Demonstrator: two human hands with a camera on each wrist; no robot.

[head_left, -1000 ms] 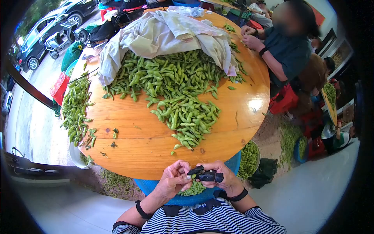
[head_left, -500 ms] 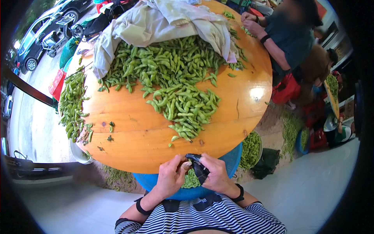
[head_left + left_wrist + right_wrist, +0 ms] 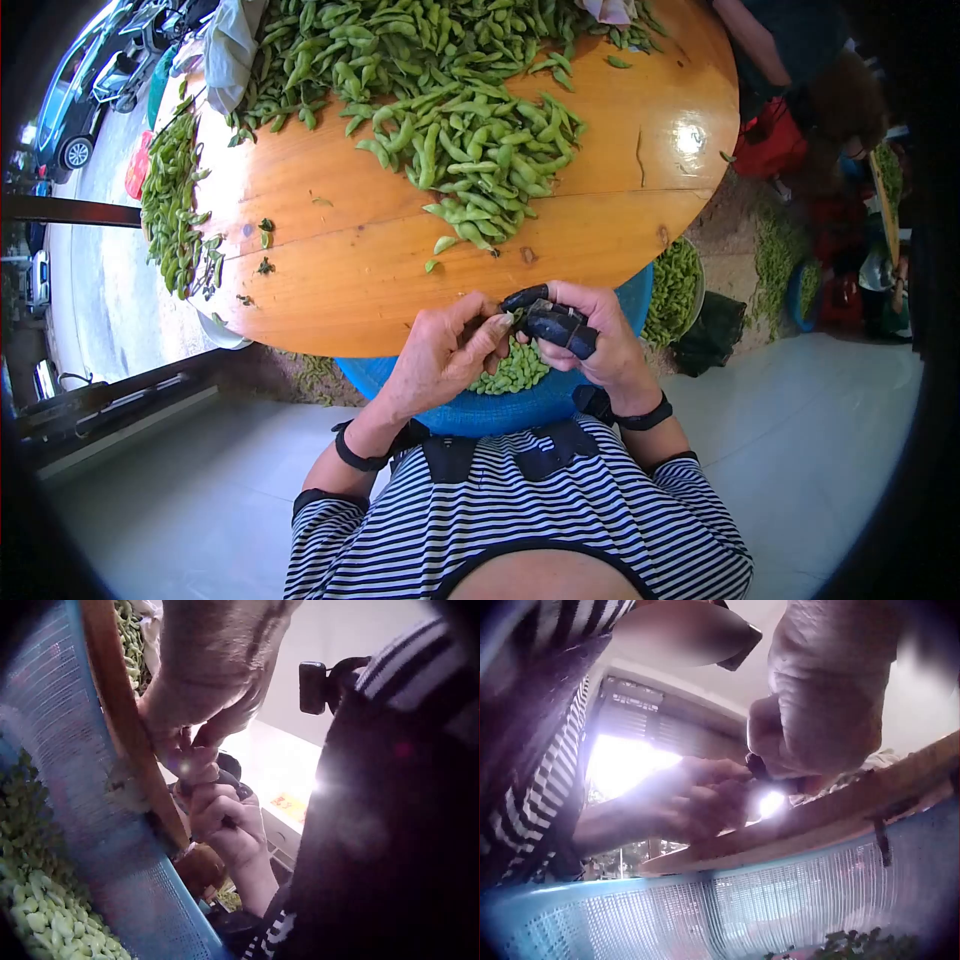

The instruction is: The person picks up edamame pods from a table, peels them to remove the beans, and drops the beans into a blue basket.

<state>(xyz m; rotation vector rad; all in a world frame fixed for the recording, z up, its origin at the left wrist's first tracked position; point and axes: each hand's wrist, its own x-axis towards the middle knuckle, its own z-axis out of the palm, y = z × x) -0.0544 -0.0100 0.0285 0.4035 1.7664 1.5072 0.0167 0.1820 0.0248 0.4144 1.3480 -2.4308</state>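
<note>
Above a blue mesh basket (image 3: 638, 300), both hands meet fingertip to fingertip at the front edge of the table. My left hand (image 3: 445, 350) pinches a small green soybean pod (image 3: 518, 314), mostly hidden by the fingers. From the other side my right hand (image 3: 612, 345) grips the same pod, its thumb and forefinger covered in black wraps (image 3: 562, 326). Shelled green beans (image 3: 512, 370) lie in the basket below, and the left wrist view shows the beans (image 3: 52, 915) nearer. In the right wrist view the fingers overlap against glare.
A large heap of soybean pods (image 3: 470, 150) covers part of the round wooden table (image 3: 350, 280), partly under a pale cloth (image 3: 230, 55). More pods (image 3: 172, 200) line its left edge. A basin of pods (image 3: 675, 290) stands at right beside a dark bag (image 3: 712, 335).
The head view has tilted down, so table and heap sit higher in it. Both hands stay together over the basket, while the right hand's black-wrapped fingers have turned around the pod.
</note>
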